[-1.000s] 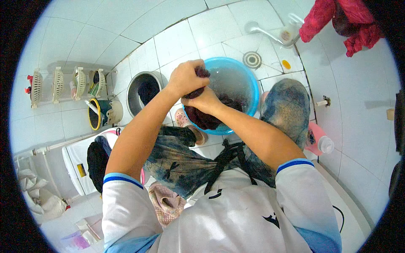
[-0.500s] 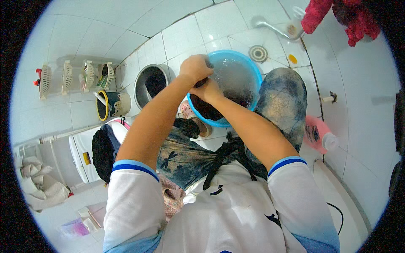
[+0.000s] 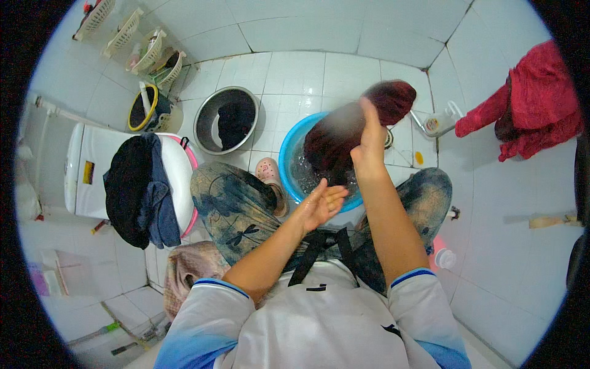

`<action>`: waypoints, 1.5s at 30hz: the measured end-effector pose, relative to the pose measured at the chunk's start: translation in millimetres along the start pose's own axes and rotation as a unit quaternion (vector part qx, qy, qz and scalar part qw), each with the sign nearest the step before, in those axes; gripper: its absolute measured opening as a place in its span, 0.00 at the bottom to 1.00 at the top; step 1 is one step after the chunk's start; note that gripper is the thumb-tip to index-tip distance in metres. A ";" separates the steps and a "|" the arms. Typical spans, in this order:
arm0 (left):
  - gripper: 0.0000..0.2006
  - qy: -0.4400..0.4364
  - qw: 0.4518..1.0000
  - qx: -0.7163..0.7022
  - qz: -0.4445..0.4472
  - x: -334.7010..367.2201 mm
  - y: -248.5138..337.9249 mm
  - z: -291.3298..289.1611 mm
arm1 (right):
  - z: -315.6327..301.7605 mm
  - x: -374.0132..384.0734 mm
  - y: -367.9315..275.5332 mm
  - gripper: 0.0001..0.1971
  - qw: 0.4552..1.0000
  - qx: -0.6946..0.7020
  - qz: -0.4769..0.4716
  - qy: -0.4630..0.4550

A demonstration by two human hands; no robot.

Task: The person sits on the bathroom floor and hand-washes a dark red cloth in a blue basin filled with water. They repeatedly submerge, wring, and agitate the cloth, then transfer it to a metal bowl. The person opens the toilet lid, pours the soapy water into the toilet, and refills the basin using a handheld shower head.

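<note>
Dark-red cloth [image 3: 335,140] is jutting from a round blue plastic basin [image 3: 284,157]; left hand [image 3: 318,205] is hanging open, empty; right hand [image 3: 369,146], grip unclear.

White tiled walls [image 3: 295,31], pale tiled floor [image 3: 297,74]

This place is a bathroom. A white toilet [image 3: 180,172] stands at the left of the frame, and pale tiles [image 3: 298,74] cover both the floor [image 3: 273,123] and the walls [image 3: 301,32]. Near the centre, a blue basin [image 3: 285,165] with water rests on this floor, and plastic baskets [image 3: 149,57] hang on the wall at the upper left.
</note>
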State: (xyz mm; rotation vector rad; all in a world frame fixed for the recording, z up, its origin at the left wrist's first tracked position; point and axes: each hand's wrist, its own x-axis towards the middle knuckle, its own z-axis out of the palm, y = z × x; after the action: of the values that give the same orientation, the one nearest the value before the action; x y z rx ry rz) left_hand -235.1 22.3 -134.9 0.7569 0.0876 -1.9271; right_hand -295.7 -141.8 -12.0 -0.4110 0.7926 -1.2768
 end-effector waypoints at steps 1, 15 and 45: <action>0.37 -0.061 0.998 -0.026 0.014 13.7 -10.1 0.9 | 1.3 -1.8 -5.2 0.12 0.998 0.062 0.033 -0.002; 0.37 -0.182 0.902 -0.296 0.256 83.6 33.8 35.1 | -90.9 -77.9 28.4 0.25 0.985 0.123 0.109 0.057; 0.29 0.161 0.813 0.559 -0.015 70.7 150.8 26.8 | -65.5 -39.4 21.3 0.35 0.708 -0.565 0.006 -0.424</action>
State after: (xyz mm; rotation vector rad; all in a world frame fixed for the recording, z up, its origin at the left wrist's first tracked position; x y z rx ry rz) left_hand -141.2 -115.9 -112.1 1.8490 -0.9136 -1.7365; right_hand -331.6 -88.9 -59.0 -1.8319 0.6561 -0.2906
